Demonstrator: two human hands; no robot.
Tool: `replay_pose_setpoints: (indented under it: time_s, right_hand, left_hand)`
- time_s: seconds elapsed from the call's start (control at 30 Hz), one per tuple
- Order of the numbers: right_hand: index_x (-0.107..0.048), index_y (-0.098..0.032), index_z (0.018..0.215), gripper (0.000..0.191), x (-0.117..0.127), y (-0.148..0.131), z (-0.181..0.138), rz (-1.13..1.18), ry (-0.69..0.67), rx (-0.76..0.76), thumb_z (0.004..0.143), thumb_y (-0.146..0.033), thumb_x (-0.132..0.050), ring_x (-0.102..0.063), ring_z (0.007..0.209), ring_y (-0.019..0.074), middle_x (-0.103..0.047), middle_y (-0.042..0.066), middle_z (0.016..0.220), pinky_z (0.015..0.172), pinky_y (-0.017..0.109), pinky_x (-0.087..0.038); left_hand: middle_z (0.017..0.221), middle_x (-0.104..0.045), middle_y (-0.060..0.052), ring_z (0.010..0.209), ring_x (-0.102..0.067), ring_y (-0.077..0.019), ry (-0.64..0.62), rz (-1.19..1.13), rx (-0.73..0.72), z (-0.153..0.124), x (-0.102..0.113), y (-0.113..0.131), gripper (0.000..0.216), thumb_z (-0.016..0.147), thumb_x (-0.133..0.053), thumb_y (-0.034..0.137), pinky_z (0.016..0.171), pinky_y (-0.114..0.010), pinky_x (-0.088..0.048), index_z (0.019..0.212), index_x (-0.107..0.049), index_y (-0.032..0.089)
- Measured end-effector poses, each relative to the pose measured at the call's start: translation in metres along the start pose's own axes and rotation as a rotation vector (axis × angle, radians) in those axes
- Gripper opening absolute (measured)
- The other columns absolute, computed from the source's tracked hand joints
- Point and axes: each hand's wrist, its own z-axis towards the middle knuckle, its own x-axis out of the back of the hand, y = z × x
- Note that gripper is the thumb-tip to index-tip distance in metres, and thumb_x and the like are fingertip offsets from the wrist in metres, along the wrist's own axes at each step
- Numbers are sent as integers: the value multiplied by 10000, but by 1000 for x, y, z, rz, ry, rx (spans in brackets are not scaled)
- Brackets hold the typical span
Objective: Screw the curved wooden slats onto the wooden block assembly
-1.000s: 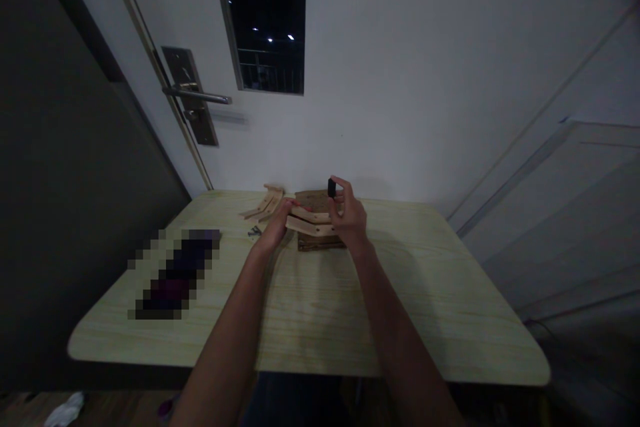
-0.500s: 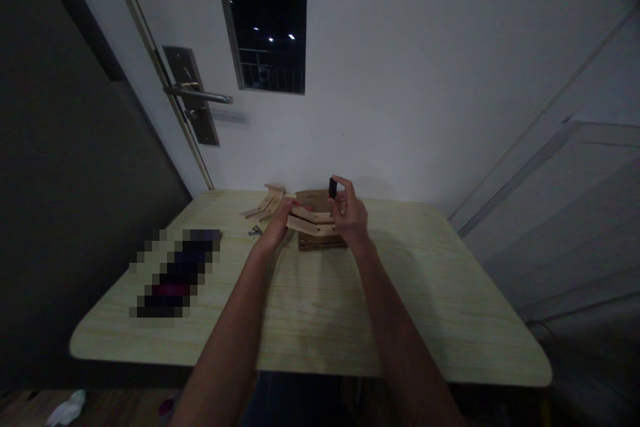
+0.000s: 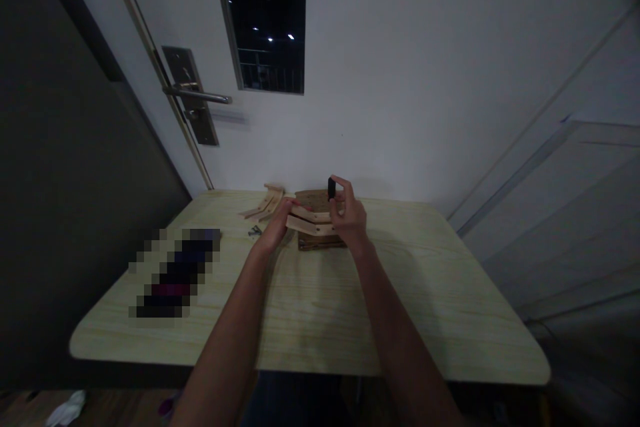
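Observation:
Two pale curved wooden slats (image 3: 307,221) lie across a dark brown wooden board (image 3: 320,240) at the far middle of the table. My left hand (image 3: 277,225) rests on the left ends of the slats, fingers bent over them. My right hand (image 3: 349,213) is at their right ends, thumb and forefinger pinched on a small black tool (image 3: 331,188) held upright above the slats.
More pale wooden slats (image 3: 264,203) lie at the table's far edge, left of the board. A few small screws (image 3: 255,231) sit near them. A blurred dark object (image 3: 175,272) lies on the light wooden table (image 3: 310,307) at the left. A door handle (image 3: 197,97) is behind.

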Motion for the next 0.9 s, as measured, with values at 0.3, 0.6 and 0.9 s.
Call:
replay_pose_setpoints:
  time_s: [0.3, 0.6, 0.9]
  right_hand:
    - [-494, -291, 1325, 416, -1, 7, 1, 27, -27, 11, 909, -276, -505, -693, 801, 192, -738, 10, 913, 695, 288, -536]
    - [-502, -275, 1278, 394, -3, 7, 2, 19, 6, 58, 886, -286, -541, -659, 778, 188, -710, 16, 951, 743, 319, -532]
    - [-464, -267, 1318, 464, 0, 2, 0, 57, -16, -21, 862, -184, -455, -671, 768, 168, -714, 29, 950, 664, 276, -505]
  left_hand:
    - [953, -756, -82, 990, -702, -257, 10, 42, -18, 0, -2, 3, 367, 857, -527, 545, 887, -383, -529, 949, -527, 190]
    - [953, -756, -84, 934, -708, -241, 3, 86, -39, -4, -4, 7, 407, 857, -511, 583, 862, -368, -530, 955, -517, 187]
    - [923, -748, -62, 909, -696, -225, 9, 73, -21, -2, -3, 5, 369, 862, -508, 558, 851, -345, -505, 963, -524, 203]
